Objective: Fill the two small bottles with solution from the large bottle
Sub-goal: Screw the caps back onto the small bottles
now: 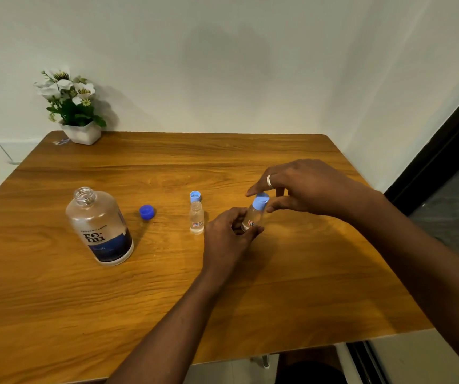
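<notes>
Position: the large bottle (99,228) stands uncapped at 9 o'clock on the table (250,314), its dark blue cap (147,212) lying just beside it at its 3 o'clock. Near table centre stands the open small bottle (196,218), with a loose light blue cap (195,196) touching or just behind it at 12 o'clock. The held small bottle (253,217) is at that bottle's 3 o'clock, raised and tilted, top leaning toward 1 o'clock. A flower pot (82,133) sits in the 11 o'clock corner.

Hands: the left hand (227,235) grasps the lower body of the held small bottle. The right hand (303,187), wearing a ring (269,180), has thumb and fingers closed around the fitted cap (261,202). Whether the cap is being loosened or tightened cannot be told. Liquid levels are unreadable in all three bottles.

Hazards, in my judgement:
- The open small bottle stands just beside the left knuckles; a sideways wrist turn could knock it over.
- The tilt of the held small bottle would spill any contents once its cap is free.
- A slipped cap could roll off the table.
- The large bottle is unsealed; a careless reach toward 9 o'clock could topple it.
</notes>
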